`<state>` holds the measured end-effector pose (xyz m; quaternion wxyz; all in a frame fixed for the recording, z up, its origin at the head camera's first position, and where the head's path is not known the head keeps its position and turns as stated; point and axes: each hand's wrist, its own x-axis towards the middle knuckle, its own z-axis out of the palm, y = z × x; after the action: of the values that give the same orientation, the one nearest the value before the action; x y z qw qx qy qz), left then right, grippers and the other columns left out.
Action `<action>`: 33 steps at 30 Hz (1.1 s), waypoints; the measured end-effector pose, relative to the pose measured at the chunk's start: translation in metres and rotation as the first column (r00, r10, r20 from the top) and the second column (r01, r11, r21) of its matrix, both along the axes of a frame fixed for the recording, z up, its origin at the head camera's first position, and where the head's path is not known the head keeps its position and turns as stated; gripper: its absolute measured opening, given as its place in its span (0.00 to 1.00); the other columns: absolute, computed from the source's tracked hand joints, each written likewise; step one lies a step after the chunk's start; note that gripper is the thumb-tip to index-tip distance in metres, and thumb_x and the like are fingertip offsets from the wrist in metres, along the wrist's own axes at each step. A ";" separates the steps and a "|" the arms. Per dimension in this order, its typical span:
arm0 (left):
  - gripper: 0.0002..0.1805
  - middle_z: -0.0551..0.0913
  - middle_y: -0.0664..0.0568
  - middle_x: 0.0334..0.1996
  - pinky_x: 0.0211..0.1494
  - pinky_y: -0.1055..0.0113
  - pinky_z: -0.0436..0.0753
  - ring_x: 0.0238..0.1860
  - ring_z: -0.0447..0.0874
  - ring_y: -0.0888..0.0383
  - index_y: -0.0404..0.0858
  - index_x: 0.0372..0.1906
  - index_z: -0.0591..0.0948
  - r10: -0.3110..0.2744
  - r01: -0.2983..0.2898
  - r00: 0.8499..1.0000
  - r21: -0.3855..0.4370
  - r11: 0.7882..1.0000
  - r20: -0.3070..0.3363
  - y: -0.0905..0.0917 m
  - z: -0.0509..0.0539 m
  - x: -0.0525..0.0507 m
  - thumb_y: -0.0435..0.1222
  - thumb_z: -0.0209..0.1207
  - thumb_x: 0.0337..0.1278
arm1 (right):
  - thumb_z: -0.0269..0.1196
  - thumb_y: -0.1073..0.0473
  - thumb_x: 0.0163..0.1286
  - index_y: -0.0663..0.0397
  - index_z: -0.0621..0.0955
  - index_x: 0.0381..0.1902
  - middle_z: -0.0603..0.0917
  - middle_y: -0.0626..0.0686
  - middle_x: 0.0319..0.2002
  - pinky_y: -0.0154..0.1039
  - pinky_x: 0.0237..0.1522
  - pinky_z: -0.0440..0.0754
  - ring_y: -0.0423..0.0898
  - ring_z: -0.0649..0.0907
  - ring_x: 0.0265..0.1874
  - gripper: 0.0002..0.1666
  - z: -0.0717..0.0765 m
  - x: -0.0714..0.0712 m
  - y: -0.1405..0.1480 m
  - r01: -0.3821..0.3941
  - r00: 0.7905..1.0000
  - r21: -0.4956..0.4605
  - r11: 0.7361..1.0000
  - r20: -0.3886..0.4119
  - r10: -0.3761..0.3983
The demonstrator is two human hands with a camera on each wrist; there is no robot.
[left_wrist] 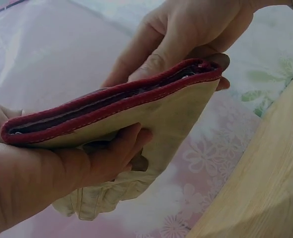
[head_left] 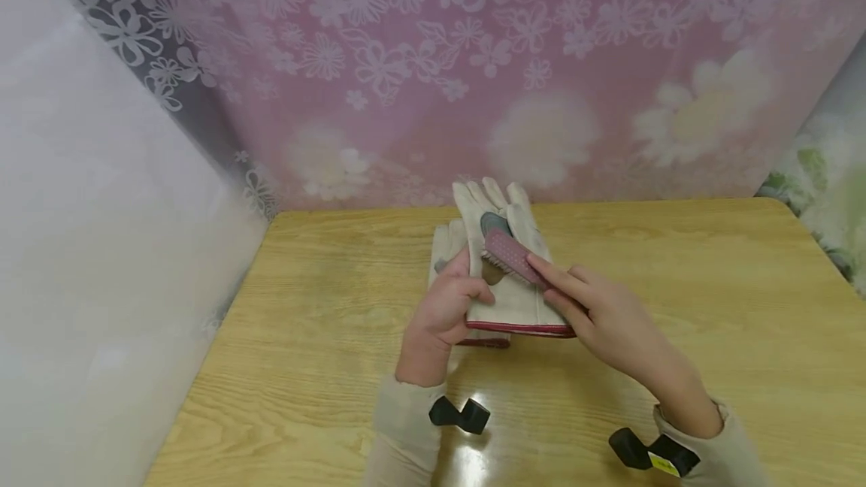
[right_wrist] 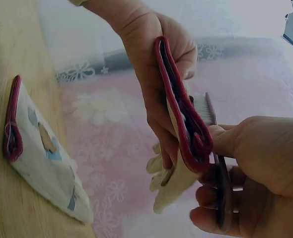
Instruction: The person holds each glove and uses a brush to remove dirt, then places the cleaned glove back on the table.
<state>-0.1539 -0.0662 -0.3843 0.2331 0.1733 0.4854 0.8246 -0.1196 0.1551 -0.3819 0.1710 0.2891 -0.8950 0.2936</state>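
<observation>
A cream work glove point(head_left: 517, 305) with a red-bound cuff is held up off the table, its fingers pointing away. My left hand point(head_left: 443, 310) grips it at its left side, thumb on the upper face and fingers beneath, as the left wrist view shows. A pink brush point(head_left: 509, 252) is in my right hand point(head_left: 619, 325), fingers and thumb round its handle. The bristles point(right_wrist: 201, 110) are against the glove's upper face, by a grey patch and a brown patch. A second, similar glove point(right_wrist: 49, 161) lies on the table under and left of the held one.
The wooden table point(head_left: 304, 322) meets a pink flower-printed curtain point(head_left: 419, 111) along its far edge. A pale sheet point(head_left: 122, 246) hangs at the left. A black device point(head_left: 460, 415) is at the left wrist, and another black device point(head_left: 652, 453) is at the right.
</observation>
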 end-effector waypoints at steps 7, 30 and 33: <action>0.53 0.64 0.36 0.71 0.57 0.66 0.77 0.60 0.72 0.53 0.44 0.78 0.50 0.024 -0.024 0.999 -0.011 1.000 0.048 -0.002 -0.002 0.003 0.18 0.40 0.36 | 0.65 0.66 0.66 0.48 0.69 0.73 0.81 0.45 0.39 0.38 0.32 0.75 0.38 0.77 0.33 0.38 -0.007 0.003 0.012 0.010 1.000 0.041 0.999 -0.009 -0.009; 0.49 0.71 0.48 0.58 0.56 0.66 0.77 0.56 0.74 0.55 0.41 0.76 0.52 0.066 -0.069 0.996 0.047 0.997 0.057 -0.015 0.007 -0.001 0.16 0.40 0.40 | 0.58 0.67 0.72 0.67 0.77 0.56 0.74 0.47 0.28 0.32 0.21 0.64 0.34 0.66 0.20 0.16 -0.003 -0.004 0.054 0.123 0.989 0.025 0.992 0.084 -0.125; 0.49 0.71 0.48 0.57 0.56 0.66 0.77 0.55 0.75 0.56 0.41 0.76 0.53 0.064 -0.067 0.996 0.040 0.997 0.061 -0.015 0.007 -0.001 0.16 0.40 0.39 | 0.56 0.67 0.74 0.68 0.74 0.62 0.72 0.47 0.27 0.31 0.21 0.62 0.34 0.65 0.19 0.21 0.001 -0.005 0.053 0.142 0.989 -0.023 0.990 0.053 -0.141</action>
<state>-0.1551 -0.0808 -0.3774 0.2167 0.1374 0.4661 0.8467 -0.1251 0.2077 -0.3810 0.1724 0.2148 -0.9133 0.3000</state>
